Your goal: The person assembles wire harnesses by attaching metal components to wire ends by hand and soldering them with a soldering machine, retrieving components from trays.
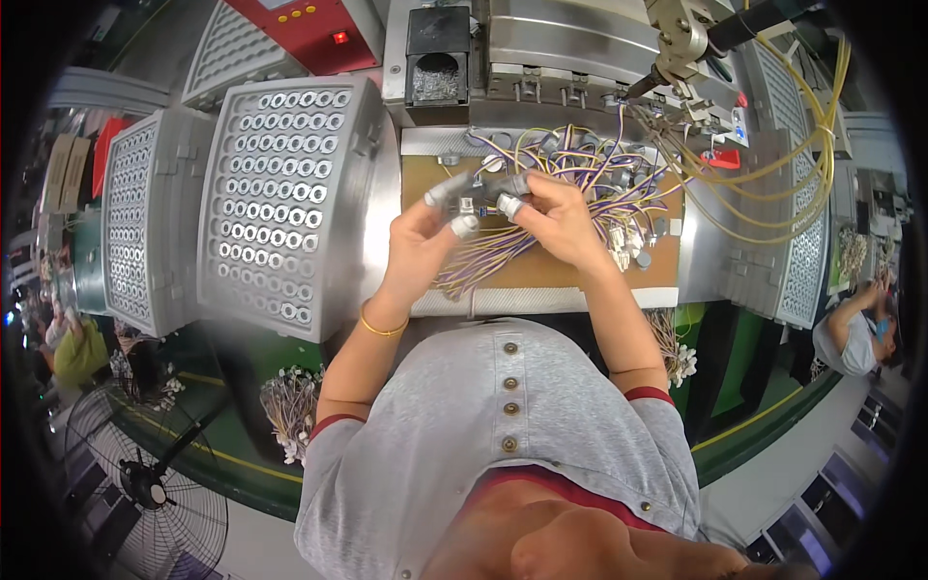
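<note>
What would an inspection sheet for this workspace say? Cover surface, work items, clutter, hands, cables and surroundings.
Surface: brown board with a white front edge, partly covered by wires.
Work items: yellow and purple wires; a small white connector between the hands.
Clutter: round grey parts and white connectors mixed among the wires.
Hands: left hand and right hand close together over the board, several fingers in whitish covers; blur hides the exact grip.
Cables: looped yellow lines hang at right.
Surroundings: grey tray of metal rings at left, metal machine behind, fan lower left, people in the background at both sides.
</note>
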The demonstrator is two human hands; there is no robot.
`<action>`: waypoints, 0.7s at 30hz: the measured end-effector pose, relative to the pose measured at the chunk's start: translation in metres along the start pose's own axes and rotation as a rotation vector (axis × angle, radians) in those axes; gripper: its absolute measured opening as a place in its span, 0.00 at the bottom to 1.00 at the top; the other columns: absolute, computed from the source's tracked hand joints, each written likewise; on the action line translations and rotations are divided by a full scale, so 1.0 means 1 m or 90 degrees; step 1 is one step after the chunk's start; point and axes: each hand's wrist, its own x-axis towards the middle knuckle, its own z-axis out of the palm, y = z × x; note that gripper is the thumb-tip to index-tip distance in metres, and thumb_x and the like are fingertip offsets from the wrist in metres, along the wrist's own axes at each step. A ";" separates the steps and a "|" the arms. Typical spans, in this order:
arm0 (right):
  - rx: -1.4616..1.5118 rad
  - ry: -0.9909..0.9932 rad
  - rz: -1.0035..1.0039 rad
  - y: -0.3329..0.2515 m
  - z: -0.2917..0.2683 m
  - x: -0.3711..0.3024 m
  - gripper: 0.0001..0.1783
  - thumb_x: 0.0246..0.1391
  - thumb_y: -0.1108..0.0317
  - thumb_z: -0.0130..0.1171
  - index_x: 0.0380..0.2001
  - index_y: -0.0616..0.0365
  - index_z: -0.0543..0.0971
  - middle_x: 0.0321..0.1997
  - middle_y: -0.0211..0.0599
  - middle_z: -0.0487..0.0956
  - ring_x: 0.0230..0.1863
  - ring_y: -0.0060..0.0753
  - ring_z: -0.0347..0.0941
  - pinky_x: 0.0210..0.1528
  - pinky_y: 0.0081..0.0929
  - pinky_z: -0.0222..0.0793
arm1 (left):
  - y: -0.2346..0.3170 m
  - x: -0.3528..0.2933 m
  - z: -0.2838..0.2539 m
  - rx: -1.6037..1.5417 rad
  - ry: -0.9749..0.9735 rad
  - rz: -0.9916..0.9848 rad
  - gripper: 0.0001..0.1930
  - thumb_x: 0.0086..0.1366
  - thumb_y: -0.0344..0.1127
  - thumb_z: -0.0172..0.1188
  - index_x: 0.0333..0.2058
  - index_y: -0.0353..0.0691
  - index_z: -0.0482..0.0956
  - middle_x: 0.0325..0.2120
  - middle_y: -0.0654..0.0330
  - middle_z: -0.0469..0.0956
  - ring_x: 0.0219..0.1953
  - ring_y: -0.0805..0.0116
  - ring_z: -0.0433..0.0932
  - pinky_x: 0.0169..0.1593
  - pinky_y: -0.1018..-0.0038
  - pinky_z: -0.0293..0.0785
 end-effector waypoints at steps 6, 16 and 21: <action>0.082 0.042 0.031 0.009 0.010 -0.003 0.07 0.42 0.79 0.54 0.29 0.65 0.75 0.27 0.26 0.72 0.27 0.12 0.65 0.28 0.14 0.64 | -0.007 -0.001 -0.003 -0.025 -0.029 -0.078 0.20 0.54 0.23 0.56 0.47 0.31 0.66 0.39 0.60 0.73 0.39 0.76 0.72 0.36 0.81 0.73; -0.016 0.073 -0.046 0.016 0.008 -0.007 0.06 0.39 0.78 0.57 0.26 0.66 0.75 0.22 0.27 0.70 0.24 0.15 0.65 0.24 0.15 0.63 | -0.008 -0.002 0.009 -0.063 -0.049 0.004 0.20 0.52 0.21 0.56 0.46 0.30 0.68 0.39 0.58 0.73 0.39 0.75 0.72 0.39 0.80 0.72; -0.132 0.085 -0.150 -0.002 0.000 -0.007 0.09 0.31 0.77 0.58 0.22 0.66 0.73 0.20 0.31 0.67 0.19 0.20 0.63 0.21 0.16 0.60 | -0.013 -0.003 0.013 0.032 -0.019 0.055 0.18 0.52 0.20 0.56 0.44 0.30 0.70 0.40 0.58 0.73 0.40 0.73 0.72 0.42 0.77 0.71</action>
